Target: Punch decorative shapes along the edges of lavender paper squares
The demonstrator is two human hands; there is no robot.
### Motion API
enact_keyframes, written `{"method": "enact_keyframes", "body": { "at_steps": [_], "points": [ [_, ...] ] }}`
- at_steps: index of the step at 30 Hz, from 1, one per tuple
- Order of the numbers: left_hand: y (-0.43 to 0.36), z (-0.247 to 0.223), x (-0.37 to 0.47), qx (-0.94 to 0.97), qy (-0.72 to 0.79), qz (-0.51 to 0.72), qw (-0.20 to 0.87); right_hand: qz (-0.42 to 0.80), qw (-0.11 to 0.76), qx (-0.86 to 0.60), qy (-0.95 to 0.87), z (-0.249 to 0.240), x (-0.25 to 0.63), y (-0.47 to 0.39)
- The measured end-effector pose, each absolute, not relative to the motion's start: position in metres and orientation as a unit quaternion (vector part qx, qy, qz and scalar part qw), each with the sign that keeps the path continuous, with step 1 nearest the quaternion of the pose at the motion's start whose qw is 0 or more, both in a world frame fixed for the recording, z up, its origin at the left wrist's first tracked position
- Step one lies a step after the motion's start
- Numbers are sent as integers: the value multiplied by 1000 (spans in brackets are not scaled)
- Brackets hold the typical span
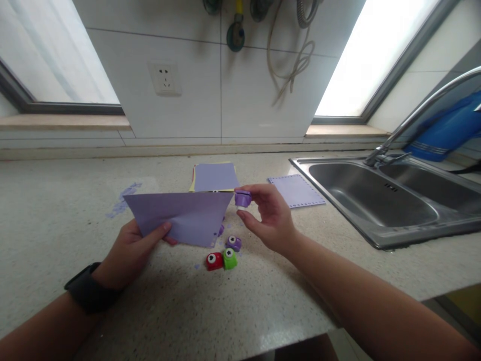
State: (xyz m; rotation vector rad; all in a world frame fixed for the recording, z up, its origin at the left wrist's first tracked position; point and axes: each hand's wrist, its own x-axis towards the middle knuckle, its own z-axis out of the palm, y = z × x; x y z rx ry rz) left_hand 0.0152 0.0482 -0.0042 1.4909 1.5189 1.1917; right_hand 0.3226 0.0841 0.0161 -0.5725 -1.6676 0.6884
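Observation:
My left hand (137, 245) grips a purple sheet of paper (180, 215) at its lower left, thumb on the near face and the other fingers behind. My right hand (268, 215) pinches a small purple craft punch (242, 198) between thumb and fingers, right beside the sheet's upper right corner. Whether the corner sits inside the punch's slot I cannot tell. Small punched holes show near the sheet's lower right corner. Below it on the counter lie a red punch (214, 261), a green punch (229, 258) and another purple punch (233, 243). One more purple piece is partly hidden behind the sheet.
A stack of coloured paper (216, 176) lies toward the wall. A purple sheet with punched edges (296, 190) rests beside the steel sink (370, 195). Purple paper scraps (124, 200) are scattered at left. A tap (424, 108) arches over the sink.

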Motion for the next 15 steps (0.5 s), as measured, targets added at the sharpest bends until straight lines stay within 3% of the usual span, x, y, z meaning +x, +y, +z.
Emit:
{"method": "enact_keyframes", "body": {
  "at_steps": [15],
  "points": [
    [48, -4, 13, 595, 571, 453, 339, 260, 577, -214, -744, 10, 324, 90]
  ]
}}
